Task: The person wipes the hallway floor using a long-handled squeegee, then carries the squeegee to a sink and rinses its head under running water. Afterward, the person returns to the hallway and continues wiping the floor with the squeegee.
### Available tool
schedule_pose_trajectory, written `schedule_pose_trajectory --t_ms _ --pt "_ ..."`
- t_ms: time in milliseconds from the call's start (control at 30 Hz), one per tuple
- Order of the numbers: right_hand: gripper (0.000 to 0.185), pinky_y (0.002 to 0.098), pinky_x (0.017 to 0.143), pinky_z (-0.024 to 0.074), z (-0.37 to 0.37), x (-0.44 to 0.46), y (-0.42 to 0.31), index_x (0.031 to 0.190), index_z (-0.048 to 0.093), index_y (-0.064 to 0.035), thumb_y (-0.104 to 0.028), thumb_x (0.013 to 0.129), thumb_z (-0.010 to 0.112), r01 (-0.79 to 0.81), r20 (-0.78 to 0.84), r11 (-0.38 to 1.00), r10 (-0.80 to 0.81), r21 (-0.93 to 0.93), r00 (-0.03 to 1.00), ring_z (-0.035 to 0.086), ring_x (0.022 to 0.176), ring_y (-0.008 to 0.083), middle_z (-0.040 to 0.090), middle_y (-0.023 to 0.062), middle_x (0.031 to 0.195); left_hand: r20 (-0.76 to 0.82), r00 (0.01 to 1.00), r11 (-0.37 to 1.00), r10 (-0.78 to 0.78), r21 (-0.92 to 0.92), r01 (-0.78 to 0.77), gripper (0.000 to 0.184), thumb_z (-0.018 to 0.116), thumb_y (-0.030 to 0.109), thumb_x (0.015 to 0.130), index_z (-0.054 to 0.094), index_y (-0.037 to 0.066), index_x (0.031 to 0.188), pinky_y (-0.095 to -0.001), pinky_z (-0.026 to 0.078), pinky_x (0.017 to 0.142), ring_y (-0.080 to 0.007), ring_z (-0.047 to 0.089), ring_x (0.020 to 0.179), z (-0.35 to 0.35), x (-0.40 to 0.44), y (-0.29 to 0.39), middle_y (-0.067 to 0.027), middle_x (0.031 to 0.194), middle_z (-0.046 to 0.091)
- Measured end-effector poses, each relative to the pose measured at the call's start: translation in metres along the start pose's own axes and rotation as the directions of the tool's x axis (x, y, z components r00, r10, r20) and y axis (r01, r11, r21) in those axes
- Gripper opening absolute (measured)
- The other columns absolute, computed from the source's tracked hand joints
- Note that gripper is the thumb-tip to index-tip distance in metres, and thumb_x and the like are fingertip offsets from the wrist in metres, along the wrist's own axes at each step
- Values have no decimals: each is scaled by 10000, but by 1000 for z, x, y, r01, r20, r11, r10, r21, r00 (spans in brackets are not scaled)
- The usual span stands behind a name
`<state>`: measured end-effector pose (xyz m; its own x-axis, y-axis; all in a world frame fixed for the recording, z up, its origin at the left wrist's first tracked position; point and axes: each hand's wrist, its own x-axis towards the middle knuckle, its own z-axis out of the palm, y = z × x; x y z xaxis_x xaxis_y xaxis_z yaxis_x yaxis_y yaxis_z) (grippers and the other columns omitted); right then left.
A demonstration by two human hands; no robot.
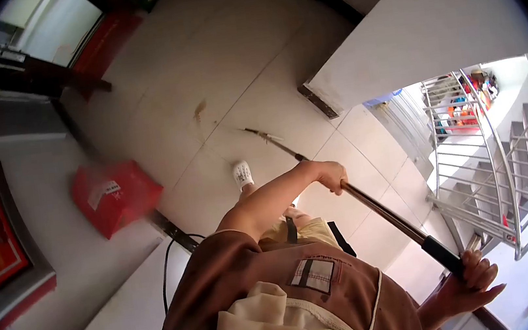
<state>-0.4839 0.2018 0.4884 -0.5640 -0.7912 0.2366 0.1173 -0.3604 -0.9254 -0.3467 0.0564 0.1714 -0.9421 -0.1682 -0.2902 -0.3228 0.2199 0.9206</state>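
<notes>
A long metal pole [381, 206] with a black grip [442, 255] slants across the view from the lower right toward the floor ahead. My left hand [331, 177] is closed around the middle of its shaft. At the upper end, my right hand [473, 284] wraps its fingers around the tip of the black grip, thumb sticking out. The pole's far end [259, 132] looks thin and dark near the tiles; what kind of head it has, I cannot make out. Ahead of that end, a brownish stain [200, 110] marks the floor [244, 55].
A red bag [116, 195] stands by the wall on the left, near a black cable [163, 269]. On the right are a white wall [418, 27] and a metal railing [475, 165] beside stairs [524, 133]. A dark wooden piece [55, 78] juts out at the upper left.
</notes>
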Motion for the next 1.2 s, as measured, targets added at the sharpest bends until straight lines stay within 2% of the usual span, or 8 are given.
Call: schedule_pose_trajectory --t_ms 100,233,400,567,1033,1100,1133,1200 --pt "423 299 623 331 -17 -8 5 549 211 -140 -385 887 275 -32 5 999 32 -41 999 174 493 117 155 -13 496 -258 961 995 95 18 -93 220 663 225 594 533 60 658 -341 396 543 -232 532 622 -5 -2 -1 -65 625 555" --pt "453 262 606 316 39 -23 36 548 191 -140 -453 874 222 14 -181 978 -52 -209 982 161 495 107 117 -10 496 -742 610 959 279 241 -146 278 631 214 620 412 58 547 -350 395 597 -256 498 608 -6 1 -23 -74 572 488" --pt "308 325 510 334 80 -36 73 546 264 -111 -202 839 291 239 388 930 -119 -278 914 305 453 150 257 18 434 -773 583 964 250 257 -73 168 598 220 595 517 75 571 -375 407 553 -287 526 630 -44 -45 -75 -105 604 535" --pt "327 304 448 281 174 -63 99 542 258 -97 -185 855 294 214 537 958 -79 -193 840 282 419 144 261 22 433 -869 485 978 100 176 113 76 553 143 587 512 80 579 -388 400 552 -284 520 627 -65 -148 -111 -109 594 518" --pt "181 301 429 276 235 -64 136 617 333 -105 -210 752 392 -397 961 917 81 32 265 320 481 192 337 68 523 -963 -246 951 -106 -170 257 378 622 328 686 446 35 524 -376 378 519 -278 478 557 11 -301 -137 -113 520 461" --pt "130 296 461 335 229 -53 131 648 362 -92 -170 716 441 -797 602 238 546 555 583 388 520 194 379 65 550 -925 -348 941 -150 -241 236 377 631 322 678 448 33 518 -374 376 519 -281 475 559 26 -292 -124 -114 516 465" --pt "115 293 478 365 225 -49 122 663 376 -85 -150 698 465 -566 411 -110 800 817 438 422 539 195 400 64 564 -903 -402 936 -155 -265 234 374 636 313 674 448 32 516 -373 373 518 -284 472 556 36 -285 -116 -117 514 466" --pt "134 288 489 379 225 -27 123 641 376 -93 -154 703 477 -619 549 -236 743 750 383 433 537 187 404 51 554 -840 -512 920 -182 -330 213 367 644 296 667 448 28 511 -372 366 515 -289 465 549 49 -269 -107 -121 511 468"
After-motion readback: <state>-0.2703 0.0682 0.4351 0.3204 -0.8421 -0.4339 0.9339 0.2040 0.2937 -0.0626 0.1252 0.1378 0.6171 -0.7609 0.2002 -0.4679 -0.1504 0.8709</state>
